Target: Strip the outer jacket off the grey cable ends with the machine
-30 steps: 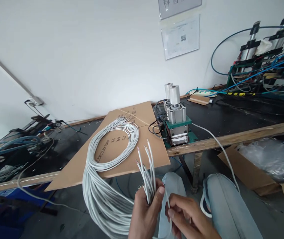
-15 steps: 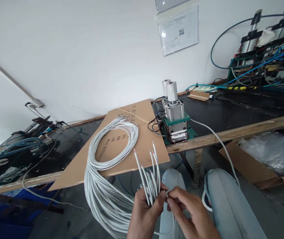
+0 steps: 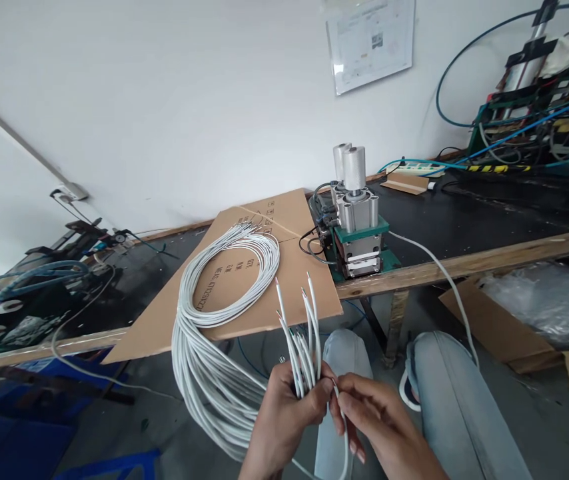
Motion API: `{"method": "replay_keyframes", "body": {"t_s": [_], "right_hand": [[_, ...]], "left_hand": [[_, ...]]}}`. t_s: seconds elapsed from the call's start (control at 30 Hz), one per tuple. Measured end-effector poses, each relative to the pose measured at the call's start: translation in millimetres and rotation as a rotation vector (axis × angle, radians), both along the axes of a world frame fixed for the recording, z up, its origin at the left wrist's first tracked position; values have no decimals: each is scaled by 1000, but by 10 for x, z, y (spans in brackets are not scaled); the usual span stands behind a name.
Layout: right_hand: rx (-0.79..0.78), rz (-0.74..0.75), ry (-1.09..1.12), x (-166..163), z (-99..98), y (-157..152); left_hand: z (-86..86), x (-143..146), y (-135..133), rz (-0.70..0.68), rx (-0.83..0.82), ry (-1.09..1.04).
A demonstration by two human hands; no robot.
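A bunch of white cables stands upright in my left hand, which is closed around it. Their stripped tips point up and away from me. Just to the right, my right hand pinches the end of a single white cable that loops down below my fingers. The fingertips of both hands almost meet. From my left hand the cables sweep left into a large white coil, part of it resting on a flat cardboard sheet and part hanging off the bench edge.
A small pneumatic machine with two metal cylinders stands right of the cardboard. Other machines with blue hoses sit at the far left and far right. Under the bench is an open carton with clear plastic. A blue stool shows below.
The view has shifted slightly. My right hand's fingers have shifted on the single cable, whose end now shows more clearly. My left hand keeps its grip, and the bunch's tips have spread differently.
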State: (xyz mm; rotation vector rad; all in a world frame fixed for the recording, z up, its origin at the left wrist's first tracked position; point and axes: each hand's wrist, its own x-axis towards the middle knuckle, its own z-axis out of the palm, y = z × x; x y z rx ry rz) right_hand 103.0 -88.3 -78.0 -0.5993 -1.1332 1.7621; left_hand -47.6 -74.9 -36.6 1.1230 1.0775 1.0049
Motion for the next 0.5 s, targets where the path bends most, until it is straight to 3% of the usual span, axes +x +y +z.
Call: {"method": "replay_keyframes", "body": {"t_s": [0.13,0.3,0.5], "right_hand": [[-27,10,76,-24,-70,21],[-27,40,14,1,-54,1],[-28,-1,-223,94,48,-84]], "left_hand": [[23,17,17,-25,9,-29],[75,11,38,-36,2,44],[127,9,20,-43,91,180]]}}
